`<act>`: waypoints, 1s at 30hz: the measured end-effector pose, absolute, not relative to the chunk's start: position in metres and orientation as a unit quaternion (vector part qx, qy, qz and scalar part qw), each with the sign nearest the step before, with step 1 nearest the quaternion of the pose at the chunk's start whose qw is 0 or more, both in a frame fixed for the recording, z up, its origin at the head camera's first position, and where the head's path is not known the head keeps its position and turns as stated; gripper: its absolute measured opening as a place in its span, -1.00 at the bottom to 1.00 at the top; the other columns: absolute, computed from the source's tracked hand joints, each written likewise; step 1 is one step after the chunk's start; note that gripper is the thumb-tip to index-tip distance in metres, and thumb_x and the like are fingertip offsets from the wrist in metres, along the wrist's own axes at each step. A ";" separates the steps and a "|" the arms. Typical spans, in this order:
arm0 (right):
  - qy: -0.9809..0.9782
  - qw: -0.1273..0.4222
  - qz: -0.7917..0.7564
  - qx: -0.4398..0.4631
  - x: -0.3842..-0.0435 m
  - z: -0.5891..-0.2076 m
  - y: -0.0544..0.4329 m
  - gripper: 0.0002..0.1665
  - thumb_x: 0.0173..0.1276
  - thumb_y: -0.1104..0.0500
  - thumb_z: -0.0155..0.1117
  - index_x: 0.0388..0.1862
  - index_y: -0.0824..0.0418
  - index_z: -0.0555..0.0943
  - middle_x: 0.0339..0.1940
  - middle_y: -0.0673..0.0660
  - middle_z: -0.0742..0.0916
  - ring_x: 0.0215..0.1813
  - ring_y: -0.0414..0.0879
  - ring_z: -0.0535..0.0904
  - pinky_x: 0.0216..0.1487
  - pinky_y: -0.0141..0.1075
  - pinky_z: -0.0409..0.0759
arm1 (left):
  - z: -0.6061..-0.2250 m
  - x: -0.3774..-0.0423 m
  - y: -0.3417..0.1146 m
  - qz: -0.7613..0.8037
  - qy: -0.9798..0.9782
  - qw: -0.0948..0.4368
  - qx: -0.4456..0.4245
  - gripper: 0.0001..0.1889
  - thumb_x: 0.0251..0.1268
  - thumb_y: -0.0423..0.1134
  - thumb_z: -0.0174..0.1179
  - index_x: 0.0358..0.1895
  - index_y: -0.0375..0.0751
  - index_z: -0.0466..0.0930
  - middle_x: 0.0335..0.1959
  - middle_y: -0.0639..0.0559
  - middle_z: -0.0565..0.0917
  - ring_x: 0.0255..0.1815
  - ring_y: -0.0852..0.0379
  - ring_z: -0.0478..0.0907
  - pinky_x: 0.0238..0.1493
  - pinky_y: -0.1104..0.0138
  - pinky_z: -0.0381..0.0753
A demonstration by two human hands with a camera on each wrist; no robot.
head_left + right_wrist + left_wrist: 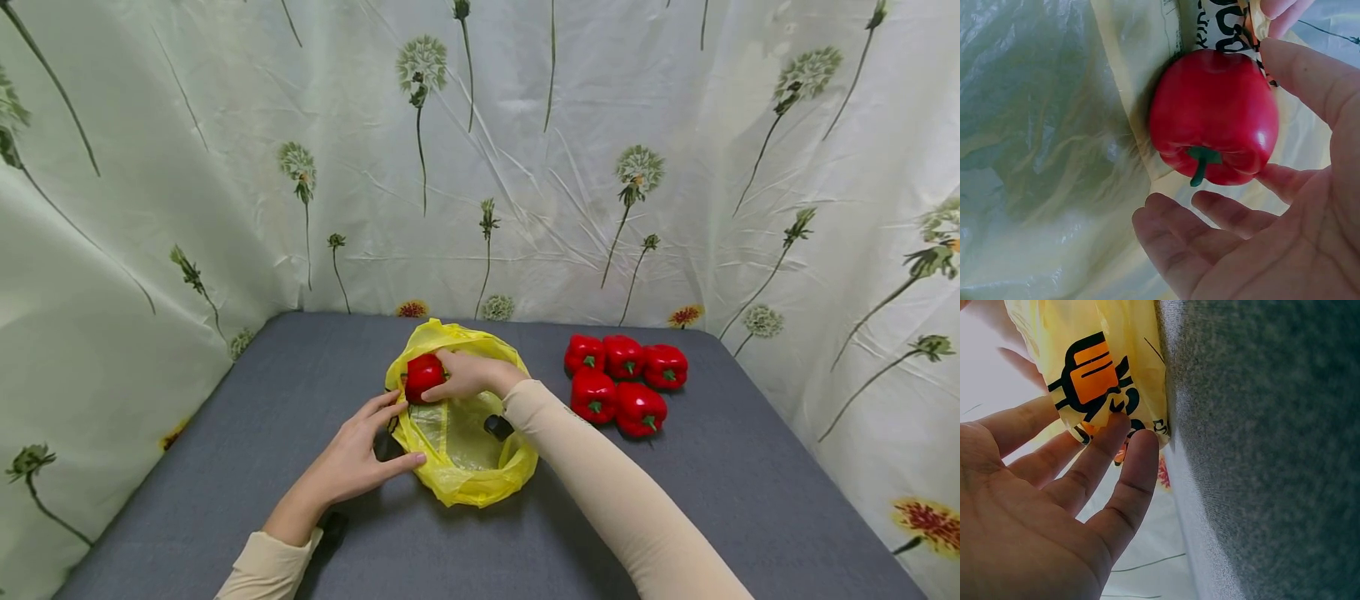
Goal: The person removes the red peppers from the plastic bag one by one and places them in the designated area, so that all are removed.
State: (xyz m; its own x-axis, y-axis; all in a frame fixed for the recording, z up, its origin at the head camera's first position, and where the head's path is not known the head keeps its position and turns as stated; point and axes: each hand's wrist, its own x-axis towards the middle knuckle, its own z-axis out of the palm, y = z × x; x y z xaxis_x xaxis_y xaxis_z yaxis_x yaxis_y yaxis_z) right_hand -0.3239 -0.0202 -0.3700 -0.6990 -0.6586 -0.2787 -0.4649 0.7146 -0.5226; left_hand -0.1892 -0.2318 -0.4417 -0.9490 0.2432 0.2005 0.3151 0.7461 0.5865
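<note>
A yellow plastic bag [480, 493] stands on the table with its mouth spread wide. Inside, against its left wall, is a red bell pepper [1213, 119] with a green stem. My right hand [474, 375] reaches over the rim into the bag. Its thumb and one finger lie beside the pepper, while the other fingers [1179, 234] are spread apart from it. Outside, my left hand [358, 454] touches the bag's left side, thumb at the rim. In the left wrist view, its extended fingers [1100, 447] lie along the bag's printed wall [1094, 369].
Several red bell peppers [624, 404] sit in two rows on the grey table [247, 450], right of the bag. Behind the table hangs a pale curtain [360, 167] with dandelion prints, its folds reaching down at both sides.
</note>
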 end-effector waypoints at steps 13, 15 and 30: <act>0.897 0.219 -0.239 -0.300 -0.326 -0.375 -0.020 -0.13 0.57 -0.12 0.36 0.61 0.32 0.29 0.44 0.28 0.60 0.41 0.09 0.58 0.45 -0.09 0.57 | -0.442 -0.190 -0.232 -0.321 -0.934 0.055 -0.150 -0.04 0.24 0.31 0.47 0.54 -0.27 0.48 0.67 -0.19 0.34 0.62 -0.34 0.36 0.47 -0.36 0.43; 0.897 0.216 -0.246 -0.298 -0.326 -0.376 -0.020 -0.12 0.56 -0.11 0.37 0.61 0.33 0.28 0.40 0.29 0.62 0.38 0.08 0.60 0.42 -0.11 0.58 | -0.442 -0.190 -0.232 -0.320 -0.934 0.055 -0.148 -0.05 0.24 0.31 0.47 0.54 -0.27 0.48 0.67 -0.19 0.35 0.62 -0.33 0.36 0.46 -0.36 0.43; 0.900 0.218 -0.234 -0.297 -0.322 -0.376 -0.014 -0.01 0.48 -0.13 0.45 0.65 0.32 0.26 0.44 0.29 0.61 0.41 0.11 0.58 0.47 -0.04 0.57 | -0.441 -0.190 -0.231 -0.318 -0.935 0.050 -0.145 -0.04 0.24 0.32 0.46 0.56 -0.25 0.47 0.67 -0.19 0.34 0.62 -0.34 0.36 0.46 -0.38 0.42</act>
State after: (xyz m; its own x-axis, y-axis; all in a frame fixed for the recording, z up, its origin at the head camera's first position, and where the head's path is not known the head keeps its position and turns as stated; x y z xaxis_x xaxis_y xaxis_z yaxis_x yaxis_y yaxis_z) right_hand -0.3216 -0.0140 -0.3756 -0.7287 -0.6364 -0.2531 -0.4320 0.7139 -0.5512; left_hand -0.1899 -0.2306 -0.4411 -0.9529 0.2398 0.1855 0.3032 0.7552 0.5811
